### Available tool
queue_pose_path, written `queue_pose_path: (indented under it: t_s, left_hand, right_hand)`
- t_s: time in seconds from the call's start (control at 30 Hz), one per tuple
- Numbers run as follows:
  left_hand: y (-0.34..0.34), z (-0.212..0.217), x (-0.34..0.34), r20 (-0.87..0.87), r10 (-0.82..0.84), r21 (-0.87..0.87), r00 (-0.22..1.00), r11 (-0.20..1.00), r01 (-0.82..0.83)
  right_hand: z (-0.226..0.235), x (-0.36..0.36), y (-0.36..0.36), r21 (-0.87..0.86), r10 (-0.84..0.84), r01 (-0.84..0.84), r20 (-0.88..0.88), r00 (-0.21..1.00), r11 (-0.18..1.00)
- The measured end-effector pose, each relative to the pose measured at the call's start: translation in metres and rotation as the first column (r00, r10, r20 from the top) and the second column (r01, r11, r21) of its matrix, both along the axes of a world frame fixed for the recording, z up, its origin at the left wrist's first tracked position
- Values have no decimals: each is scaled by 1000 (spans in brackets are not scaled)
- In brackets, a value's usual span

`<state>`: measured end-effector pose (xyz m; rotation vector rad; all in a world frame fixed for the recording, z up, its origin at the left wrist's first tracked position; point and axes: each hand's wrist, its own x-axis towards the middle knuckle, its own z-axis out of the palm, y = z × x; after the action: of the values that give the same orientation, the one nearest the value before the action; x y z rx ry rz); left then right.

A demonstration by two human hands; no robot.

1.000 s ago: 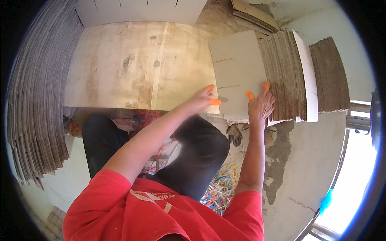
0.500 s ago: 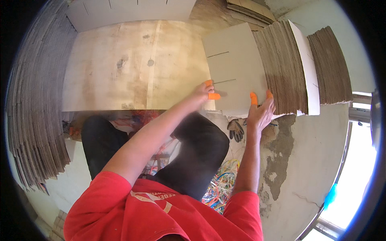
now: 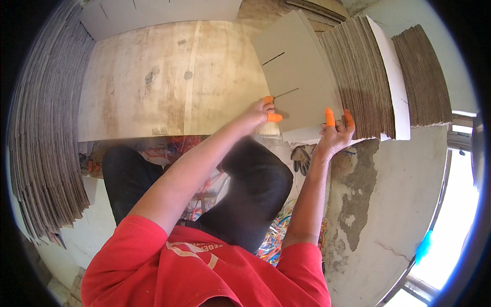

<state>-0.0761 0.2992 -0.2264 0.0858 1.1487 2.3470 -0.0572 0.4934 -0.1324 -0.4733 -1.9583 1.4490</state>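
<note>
A grey-brown cardboard sheet (image 3: 299,66) with two dark slits leans at the left end of an upright cardboard stack (image 3: 358,77). At its left edge my left hand (image 3: 259,115) is closed, with orange covers on the thumb and a finger. My right hand (image 3: 336,137) grips the sheet's near right corner. Its orange-covered thumb lies on the sheet, and another covered finger sits against the stack side. A second edge shows just behind the sheet, so I cannot tell whether one or more sheets are held.
A pale wooden board (image 3: 138,82) lies to the left. Tall cardboard stacks (image 3: 43,128) line the far left, and another stack (image 3: 422,77) stands at right. A slotted sheet (image 3: 163,13) stands behind the board. Below are a work glove (image 3: 302,161) and coloured straps (image 3: 279,230).
The sheet has tilted, its far end swinging left and away from the stack. Both hands have shifted slightly with it, and a gap now shows along its right edge.
</note>
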Motion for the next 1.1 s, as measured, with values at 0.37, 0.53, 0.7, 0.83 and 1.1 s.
queue_pose_path:
  t_s: [0.37, 0.53, 0.7, 0.83, 1.1]
  left_hand:
    - [6, 0, 1, -2, 43, -80, 999, 996, -43]
    - [0, -7, 3, -60, -15, 18, 998, 1000, 16]
    - [-12, -9, 9, 1, -2, -165, 1000, 986, 2]
    - [-27, 8, 8, 102, 120, 5, 988, 993, -121]
    - [-133, 46, -22, 73, 354, 337, 932, 871, -357]
  right_hand:
    - [22, -6, 9, 551, -204, 51, 221, 954, 833]
    - [46, 1, 9, 829, -193, 202, -116, 974, 522]
    - [91, 14, 6, 748, -162, 291, -243, 956, 596]
    - [134, 24, -21, 199, -167, 215, -231, 959, 956]
    - [98, 1, -89, -296, 472, -499, -163, 866, 814]
